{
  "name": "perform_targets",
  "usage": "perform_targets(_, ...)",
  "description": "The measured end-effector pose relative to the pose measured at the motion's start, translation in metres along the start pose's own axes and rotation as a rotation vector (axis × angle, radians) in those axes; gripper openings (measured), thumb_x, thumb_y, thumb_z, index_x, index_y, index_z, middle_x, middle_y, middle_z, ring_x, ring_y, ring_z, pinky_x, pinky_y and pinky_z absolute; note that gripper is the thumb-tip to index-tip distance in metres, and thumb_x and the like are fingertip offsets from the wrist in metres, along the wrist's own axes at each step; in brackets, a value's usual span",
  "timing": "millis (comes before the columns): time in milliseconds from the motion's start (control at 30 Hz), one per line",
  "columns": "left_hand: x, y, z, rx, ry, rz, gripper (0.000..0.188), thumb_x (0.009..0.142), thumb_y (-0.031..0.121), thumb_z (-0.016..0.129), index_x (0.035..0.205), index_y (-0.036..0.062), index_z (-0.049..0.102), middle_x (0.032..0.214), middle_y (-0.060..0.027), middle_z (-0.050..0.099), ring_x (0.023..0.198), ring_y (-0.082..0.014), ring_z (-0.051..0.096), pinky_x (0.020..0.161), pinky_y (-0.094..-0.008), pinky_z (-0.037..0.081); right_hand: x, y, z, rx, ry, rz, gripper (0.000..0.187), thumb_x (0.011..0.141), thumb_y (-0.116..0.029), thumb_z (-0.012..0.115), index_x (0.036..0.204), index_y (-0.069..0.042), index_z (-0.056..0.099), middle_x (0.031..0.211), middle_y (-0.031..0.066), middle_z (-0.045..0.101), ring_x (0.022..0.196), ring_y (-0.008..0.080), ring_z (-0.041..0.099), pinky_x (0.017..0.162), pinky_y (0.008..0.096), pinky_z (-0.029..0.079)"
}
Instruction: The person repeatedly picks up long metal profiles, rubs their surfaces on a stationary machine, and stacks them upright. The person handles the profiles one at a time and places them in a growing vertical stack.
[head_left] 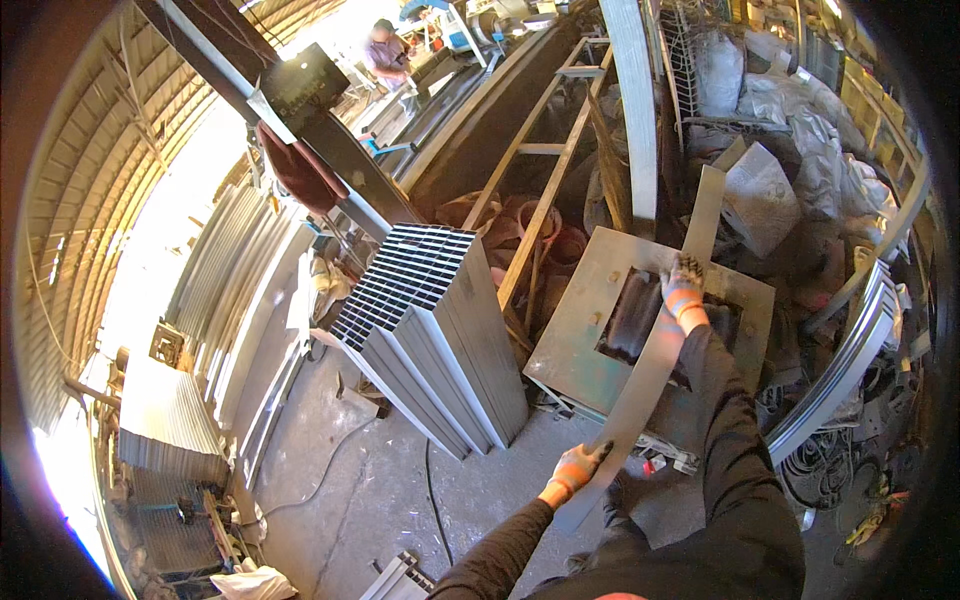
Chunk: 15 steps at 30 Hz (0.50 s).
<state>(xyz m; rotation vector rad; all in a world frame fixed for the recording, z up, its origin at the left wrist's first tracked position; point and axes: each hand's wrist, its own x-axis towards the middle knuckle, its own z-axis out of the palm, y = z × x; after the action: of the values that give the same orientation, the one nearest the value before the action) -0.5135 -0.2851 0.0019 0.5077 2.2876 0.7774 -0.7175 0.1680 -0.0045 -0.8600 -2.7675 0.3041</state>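
L hand [575,468], in an orange & dark glove, is closed on the L edge of a long flat metal strip [648,368], close to its near end; fingertips come over the edge, thumb detail too small to tell. R hand [683,287], same type of glove, is on the strip farther up, fingers tog. & pointing away from the person; can't tell if they wrap the edge or just press flat. Both sleeves dark.

Strip's long axis runs diag., near end low & L by the person's legs, far end up & R, past the far edge of the metal machine table [572,292]. It crosses over the table's rect. opening, w/ dark roller-like parts [628,318] showing mainly L of the strip. Near end sticks out past the table's near edge, over the floor [335,480]. Can't tell if it's in full contact w/ the tabletop.

L of table, just beside it: tall bundle of grey metal channels [475,345], on end, slotted tops up. Behind: ladder-like frame [541,215], leaning. R side: white sacks [810,115] & curved-looking stacked metal lengths [840,375]. Another person [388,58] in bkgd, well apart.
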Motion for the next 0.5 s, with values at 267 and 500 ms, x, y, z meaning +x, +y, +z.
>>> perform_targets(267,0.014,0.011,0.016,0.239,-0.055,0.286,0.039,0.116,0.033,0.053,0.153,0.0277,0.067,0.125,-0.0272,0.074,0.11,-0.0496,0.074,0.095,-0.0534,0.061,-0.001,0.019,-0.01,-0.243,-0.017,0.066,0.076,0.115,-0.053,0.048,0.173,-0.004,0.043,0.184,0.0183,0.032,0.171,0.0388,0.027,0.14,0.0549,0.016)
perform_targets(500,-0.08,-0.034,0.005,0.255,-0.111,0.24,0.038,0.116,0.038,0.055,0.148,0.0237,0.071,0.131,-0.0237,0.077,0.116,-0.0452,0.074,0.1,-0.0496,0.06,-0.099,-0.024,-0.018,-0.239,0.065,0.023,0.076,0.113,-0.053,0.052,0.17,-0.004,0.047,0.182,0.0193,0.035,0.17,0.0392,0.029,0.139,0.0562,0.019)
